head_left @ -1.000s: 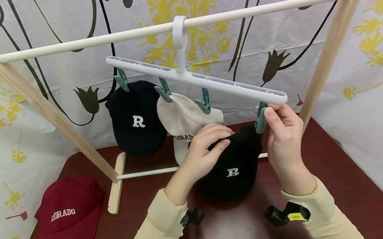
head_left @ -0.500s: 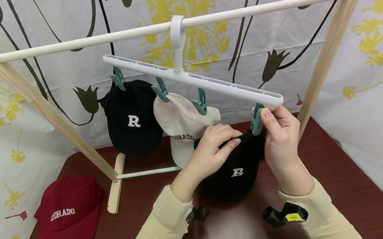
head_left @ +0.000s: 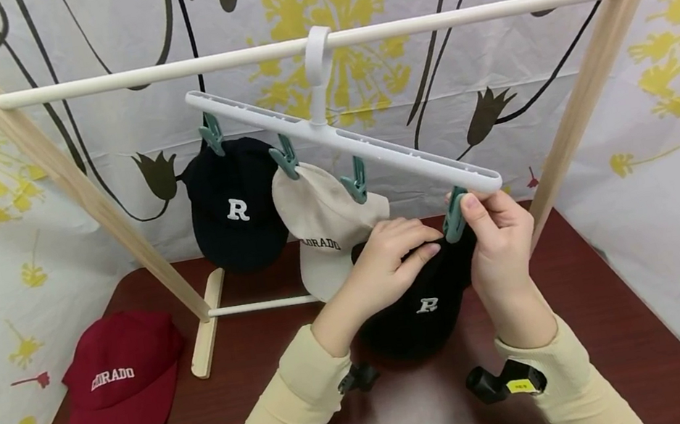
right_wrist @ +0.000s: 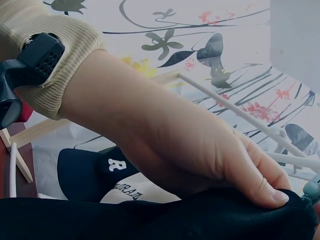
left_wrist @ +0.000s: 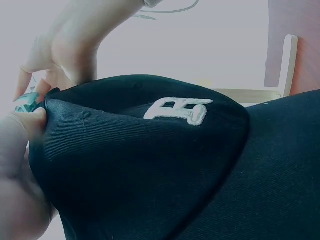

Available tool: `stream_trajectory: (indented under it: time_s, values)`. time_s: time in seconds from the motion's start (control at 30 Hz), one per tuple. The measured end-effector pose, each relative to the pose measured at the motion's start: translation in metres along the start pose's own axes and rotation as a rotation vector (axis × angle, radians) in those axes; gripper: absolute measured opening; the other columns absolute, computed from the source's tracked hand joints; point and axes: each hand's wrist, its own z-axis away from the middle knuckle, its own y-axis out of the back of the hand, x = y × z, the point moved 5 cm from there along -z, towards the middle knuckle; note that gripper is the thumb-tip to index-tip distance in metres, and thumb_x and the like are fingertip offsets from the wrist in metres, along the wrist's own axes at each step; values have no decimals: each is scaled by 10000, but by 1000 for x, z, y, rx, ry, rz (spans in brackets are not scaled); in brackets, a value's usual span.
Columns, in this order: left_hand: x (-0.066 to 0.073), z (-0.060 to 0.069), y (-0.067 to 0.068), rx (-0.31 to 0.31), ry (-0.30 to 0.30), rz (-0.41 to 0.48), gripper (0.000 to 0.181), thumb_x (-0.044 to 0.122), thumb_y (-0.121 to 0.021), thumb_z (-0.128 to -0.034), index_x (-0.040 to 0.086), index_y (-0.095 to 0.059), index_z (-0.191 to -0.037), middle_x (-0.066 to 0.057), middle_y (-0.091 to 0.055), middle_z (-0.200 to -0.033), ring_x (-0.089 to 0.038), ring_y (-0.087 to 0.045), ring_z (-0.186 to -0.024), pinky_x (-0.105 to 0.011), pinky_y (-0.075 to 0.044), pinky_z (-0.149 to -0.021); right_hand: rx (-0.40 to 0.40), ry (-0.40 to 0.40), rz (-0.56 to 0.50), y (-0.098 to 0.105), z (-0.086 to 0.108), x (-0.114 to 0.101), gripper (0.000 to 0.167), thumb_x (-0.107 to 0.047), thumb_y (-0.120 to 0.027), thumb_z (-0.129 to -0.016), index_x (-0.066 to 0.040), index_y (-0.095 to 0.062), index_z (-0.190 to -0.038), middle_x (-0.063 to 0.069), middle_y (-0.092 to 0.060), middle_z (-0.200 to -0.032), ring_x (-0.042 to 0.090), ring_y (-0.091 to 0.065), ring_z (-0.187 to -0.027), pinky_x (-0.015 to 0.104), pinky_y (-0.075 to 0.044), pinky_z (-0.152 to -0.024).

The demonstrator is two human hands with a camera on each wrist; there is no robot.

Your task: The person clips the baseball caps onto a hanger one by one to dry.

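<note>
My left hand (head_left: 387, 263) pinches the upper edge of a black cap (head_left: 413, 326) with a white R, thumb in front. The same grip shows in the right wrist view, where the left hand (right_wrist: 200, 140) lies above the cap. At the low right end of the white hanger (head_left: 342, 140), my right hand (head_left: 502, 246) pinches a green clip (head_left: 455, 215) between thumb and fingers. The clip's lower end meets the cap's edge close to the left fingertips. In the left wrist view the cap (left_wrist: 125, 165) covers the clip's tip, so its bite cannot be made out.
A navy cap (head_left: 236, 205) and a beige cap (head_left: 318, 222) hang from clips on the hanger's left half. Between them and the black cap hangs another clip (head_left: 357, 181). The hanger hooks over a rack's white rod (head_left: 161, 73). A red cap (head_left: 121, 387) lies left on the table (head_left: 404, 422).
My left hand has slid right along with the black cap, closer to the end clip. The right hand and clip have shifted slightly left, and the hanger has swung a little.
</note>
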Motion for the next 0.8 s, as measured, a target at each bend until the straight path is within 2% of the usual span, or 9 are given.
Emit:
stream_trajectory:
  time_s: [0.37,0.63,0.8]
  values:
    - [3,-3,3,-5,-6,-30,125,136,-617,-943,71,-690,-1021,13,-665,-962,-104,-551,-903,-266,-359,-902,14,3,61,2,1,-1,118,101,-561,-898,103,-673,-861,98,-670,-786,131,-567,-666,217,-454,-618]
    - [4,-4,5,50,-14,-18,83,109,-617,-937,69,-684,-967,29,-647,-887,-97,-539,-875,-255,-366,-860,15,9,82,4,2,2,90,57,-613,-891,85,-660,-820,83,-665,-784,115,-552,-658,213,-450,-621]
    - [6,-5,9,115,-27,-7,69,98,-637,-922,58,-690,-943,17,-656,-870,-101,-564,-876,-253,-384,-886,3,21,102,3,2,2,104,28,-632,-894,113,-650,-836,80,-650,-773,112,-532,-641,208,-441,-599]
